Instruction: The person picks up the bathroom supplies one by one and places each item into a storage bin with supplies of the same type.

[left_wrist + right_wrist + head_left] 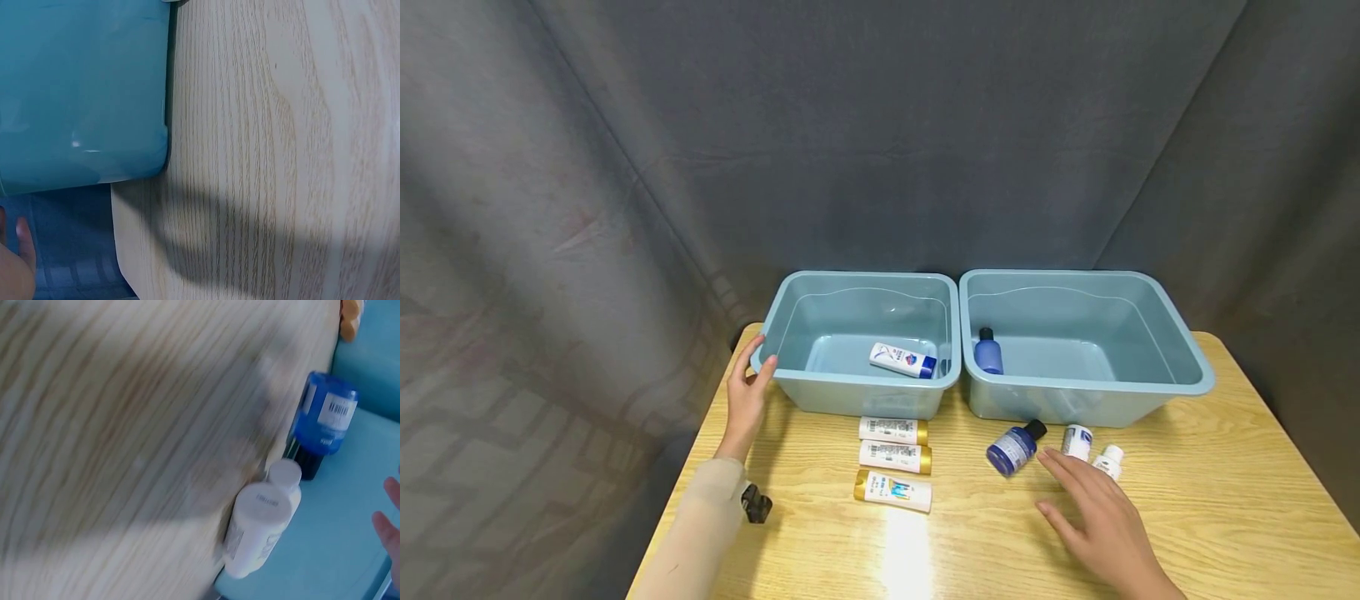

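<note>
My left hand is at the front left corner of the left blue-grey bin, thumb and fingers extended by its rim. In the left wrist view only part of that hand shows; contact with the bin cannot be told. My right hand is over the table, fingers spread and holding nothing. Just beyond its fingertips lies a dark blue bottle with a black cap. Two white bottles, one with a blue label and a smaller one, are close behind this hand, the smaller partly covered.
A white bottle with a blue cap lies in the left bin. The right bin holds a blue bottle with a black cap. Several white bottles with gold caps lie before the left bin. A dark curtain hangs behind.
</note>
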Demonstrator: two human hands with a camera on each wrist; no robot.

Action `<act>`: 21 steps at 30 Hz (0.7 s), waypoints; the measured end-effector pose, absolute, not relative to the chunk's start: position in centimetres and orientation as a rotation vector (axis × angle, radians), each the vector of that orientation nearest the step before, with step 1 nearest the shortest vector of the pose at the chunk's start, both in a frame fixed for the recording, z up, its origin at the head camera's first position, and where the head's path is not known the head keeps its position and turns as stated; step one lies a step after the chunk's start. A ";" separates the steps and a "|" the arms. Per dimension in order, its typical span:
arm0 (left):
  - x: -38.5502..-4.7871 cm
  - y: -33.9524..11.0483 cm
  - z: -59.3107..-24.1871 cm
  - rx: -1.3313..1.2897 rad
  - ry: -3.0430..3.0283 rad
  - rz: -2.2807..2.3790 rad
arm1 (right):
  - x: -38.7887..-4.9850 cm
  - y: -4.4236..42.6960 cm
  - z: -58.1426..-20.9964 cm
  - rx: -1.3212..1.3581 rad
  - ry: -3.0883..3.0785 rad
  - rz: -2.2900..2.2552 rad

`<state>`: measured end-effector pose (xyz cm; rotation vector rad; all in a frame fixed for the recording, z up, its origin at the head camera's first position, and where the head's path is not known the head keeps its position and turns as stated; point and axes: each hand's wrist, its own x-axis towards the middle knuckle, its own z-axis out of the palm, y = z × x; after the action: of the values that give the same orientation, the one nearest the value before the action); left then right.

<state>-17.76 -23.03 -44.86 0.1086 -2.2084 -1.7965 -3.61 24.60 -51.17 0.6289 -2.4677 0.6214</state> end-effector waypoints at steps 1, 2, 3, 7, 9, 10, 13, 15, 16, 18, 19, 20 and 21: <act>-17.6 -22.9 -44.6 0.112 -2.215 -1.784 | -3.6 24.4 -51.2 0.637 -2.470 0.628; -17.5 -22.8 -44.5 0.118 -2.220 -1.779 | -3.6 24.1 -51.2 0.644 -2.473 0.631; -17.5 -22.8 -44.5 0.124 -2.222 -1.775 | -3.6 23.9 -51.2 0.652 -2.477 0.638; -17.4 -22.7 -44.4 0.133 -2.215 -1.765 | -3.6 23.0 -51.3 0.676 -2.492 0.661; -17.5 -22.7 -44.4 0.133 -2.209 -1.760 | -3.5 22.6 -51.5 0.687 -2.493 0.666; -17.5 -22.7 -44.4 0.131 -2.206 -1.758 | -3.5 22.4 -51.5 0.692 -2.493 0.667; -17.5 -22.7 -44.5 0.122 -2.201 -1.754 | -3.5 21.9 -51.6 0.710 -2.497 0.681; -17.5 -22.7 -44.5 0.118 -2.199 -1.752 | -3.5 21.5 -51.7 0.723 -2.502 0.693; -17.4 -22.7 -44.5 0.118 -2.199 -1.752 | -3.5 21.3 -51.7 0.726 -2.512 0.700; -17.4 -22.7 -44.4 0.120 -2.197 -1.752 | -3.5 21.0 -51.7 0.731 -2.523 0.707; -17.4 -22.6 -44.4 0.123 -2.198 -1.751 | -3.5 20.8 -51.7 0.731 -2.530 0.708; -17.3 -22.6 -44.4 0.126 -2.198 -1.750 | -3.5 20.7 -51.7 0.733 -2.536 0.709; -17.3 -22.6 -44.3 0.130 -2.198 -1.751 | -3.5 20.5 -51.7 0.735 -2.542 0.707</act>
<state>-17.30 -22.57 -44.34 0.1296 -2.1978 -1.7506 -3.46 20.53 -51.71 0.7346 -2.5421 0.7075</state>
